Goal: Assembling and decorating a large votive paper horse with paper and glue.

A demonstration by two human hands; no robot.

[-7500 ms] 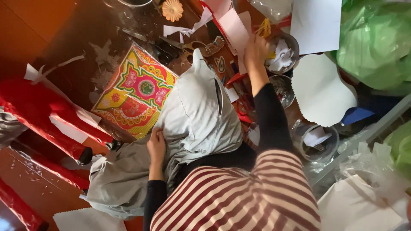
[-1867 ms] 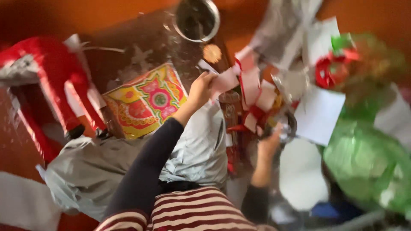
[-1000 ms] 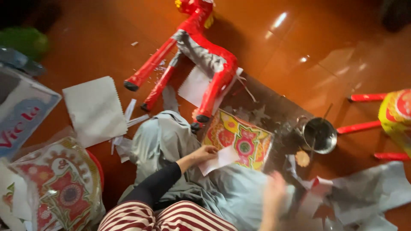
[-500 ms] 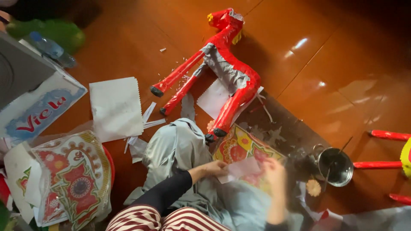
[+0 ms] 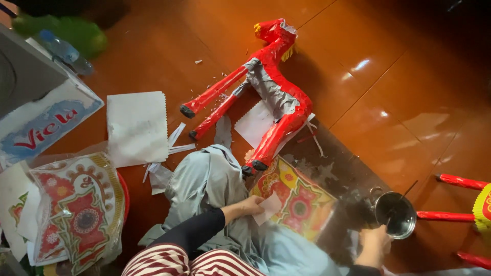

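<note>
1. The left hand point(image 5: 249, 206) reaches forward from a black sleeve point(image 5: 192, 232) and lies over the grey-trousered knee point(image 5: 207, 184), fingers pinched on a small white paper piece point(image 5: 268, 208).
2. That paper piece is a pale, roughly four-sided scrap, held flat against the near left edge of the patterned sheet point(image 5: 296, 202).
3. The right hand point(image 5: 375, 244) is low near the bottom edge of the view, close beside the metal pot point(image 5: 395, 214); it is blurred, so whether its fingers are released or clenched I cannot tell, nor whether it touches the pot's rim.
4. The patterned sheet is a tilted rectangle printed in red, yellow and green floral medallions, lying on the dark mat point(image 5: 337, 174) that covers part of the floor point(image 5: 409, 102).
5. A red and grey paper horse point(image 5: 271, 92) lies on its side beyond the knee, its hind hooves touching the far corner of the patterned sheet, its head toward the top edge.
6. A white sheet point(image 5: 135, 125) with a serrated edge lies to the left, with paper strips beside it; a bag of decorated cutouts point(image 5: 76, 209) fills the lower left.
7. The open polished floor lies to the upper right, between the horse and the red sticks point(image 5: 455, 199) at the right edge.
</note>
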